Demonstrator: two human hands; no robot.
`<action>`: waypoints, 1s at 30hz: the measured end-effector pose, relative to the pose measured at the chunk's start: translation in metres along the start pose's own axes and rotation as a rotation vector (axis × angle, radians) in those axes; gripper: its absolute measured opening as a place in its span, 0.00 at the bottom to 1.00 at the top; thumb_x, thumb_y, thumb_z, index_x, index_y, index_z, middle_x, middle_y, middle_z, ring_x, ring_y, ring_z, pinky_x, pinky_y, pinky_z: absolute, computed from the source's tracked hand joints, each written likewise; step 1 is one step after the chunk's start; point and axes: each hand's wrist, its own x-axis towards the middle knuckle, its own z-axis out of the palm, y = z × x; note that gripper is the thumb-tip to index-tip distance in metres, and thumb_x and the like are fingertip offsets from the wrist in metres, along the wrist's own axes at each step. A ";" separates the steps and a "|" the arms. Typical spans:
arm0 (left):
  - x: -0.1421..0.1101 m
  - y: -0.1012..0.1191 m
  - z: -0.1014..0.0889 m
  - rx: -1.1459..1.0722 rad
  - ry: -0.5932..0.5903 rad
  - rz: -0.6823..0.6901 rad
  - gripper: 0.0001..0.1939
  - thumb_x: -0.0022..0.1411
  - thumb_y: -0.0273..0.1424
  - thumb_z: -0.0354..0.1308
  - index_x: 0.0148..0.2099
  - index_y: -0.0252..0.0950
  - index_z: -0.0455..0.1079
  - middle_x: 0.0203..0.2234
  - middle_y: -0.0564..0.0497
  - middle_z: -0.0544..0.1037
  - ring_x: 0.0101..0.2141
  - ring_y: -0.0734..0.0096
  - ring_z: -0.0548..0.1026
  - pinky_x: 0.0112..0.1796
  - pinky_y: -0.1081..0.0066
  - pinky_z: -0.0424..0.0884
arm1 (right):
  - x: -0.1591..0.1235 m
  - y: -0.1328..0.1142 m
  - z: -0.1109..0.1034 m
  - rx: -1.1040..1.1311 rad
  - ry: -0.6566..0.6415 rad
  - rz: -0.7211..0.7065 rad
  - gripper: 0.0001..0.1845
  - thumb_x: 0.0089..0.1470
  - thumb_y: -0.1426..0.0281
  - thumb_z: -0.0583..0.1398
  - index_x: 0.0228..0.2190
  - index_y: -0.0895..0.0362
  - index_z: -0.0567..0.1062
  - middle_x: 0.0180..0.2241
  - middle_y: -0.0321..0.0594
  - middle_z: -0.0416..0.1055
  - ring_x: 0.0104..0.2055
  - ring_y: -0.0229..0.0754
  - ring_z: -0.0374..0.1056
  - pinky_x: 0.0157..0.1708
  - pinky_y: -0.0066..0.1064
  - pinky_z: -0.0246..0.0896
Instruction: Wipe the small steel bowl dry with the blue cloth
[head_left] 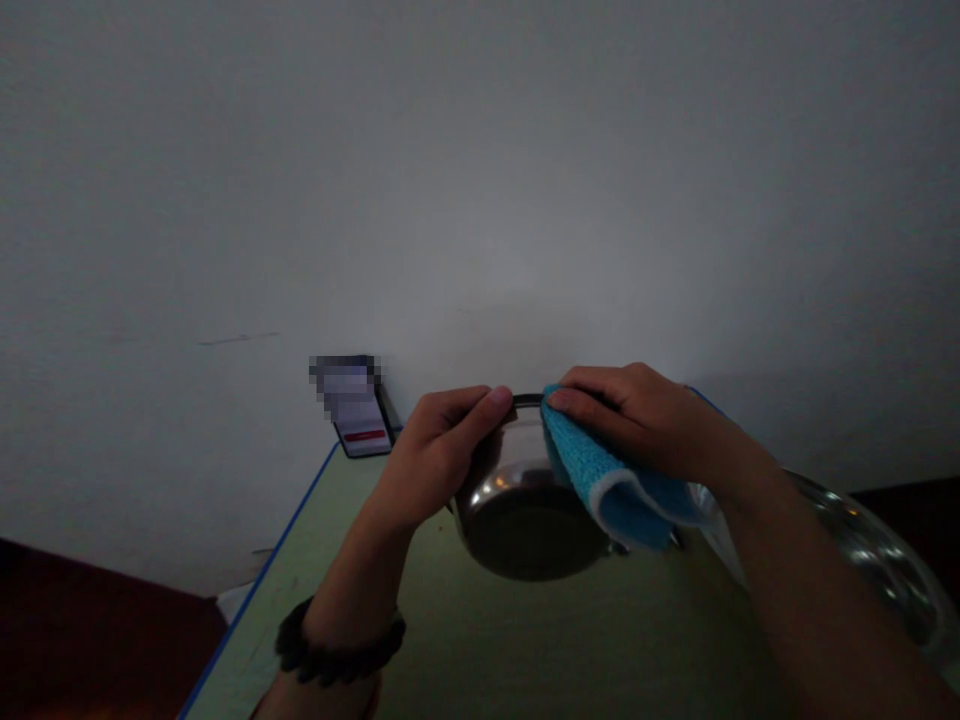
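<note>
A shiny metal pot (517, 480) is held up tilted over the table, its underside turned toward me. My left hand (442, 450) grips its rim on the left, thumb on the outside wall. My right hand (637, 415) is closed on a blue cloth (592, 465) with a pale edge and presses it to the rim on the right. The cloth's loose end hangs down beside the pot's wall. The pot's inside is hidden from view.
The light green table (570, 640) has a blue edge and stands against a pale wall (480, 200). A phone (364, 415) leans on the wall at the table's back left. To the right, partly behind my forearm, lies a large shiny metal item (877, 545) with a rounded rim.
</note>
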 end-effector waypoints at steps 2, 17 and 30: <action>0.001 -0.002 -0.001 -0.065 0.081 -0.001 0.19 0.57 0.42 0.52 0.21 0.35 0.60 0.14 0.58 0.58 0.16 0.80 0.56 0.16 0.76 0.51 | -0.002 0.003 -0.004 0.008 0.016 -0.001 0.20 0.58 0.57 0.47 0.27 0.56 0.69 0.22 0.32 0.65 0.25 0.33 0.61 0.27 0.26 0.51; 0.000 0.002 0.003 0.047 0.023 0.043 0.19 0.59 0.41 0.50 0.21 0.35 0.59 0.14 0.58 0.59 0.18 0.79 0.57 0.18 0.76 0.53 | -0.001 0.006 0.000 0.050 -0.019 -0.011 0.16 0.58 0.60 0.49 0.28 0.56 0.69 0.24 0.32 0.66 0.26 0.34 0.62 0.27 0.26 0.53; 0.000 0.003 0.000 -0.024 0.092 0.012 0.19 0.58 0.41 0.52 0.20 0.35 0.60 0.14 0.58 0.58 0.16 0.81 0.54 0.15 0.77 0.48 | -0.002 0.006 0.000 0.054 -0.007 0.001 0.16 0.59 0.61 0.48 0.26 0.55 0.67 0.22 0.30 0.64 0.25 0.32 0.61 0.27 0.26 0.51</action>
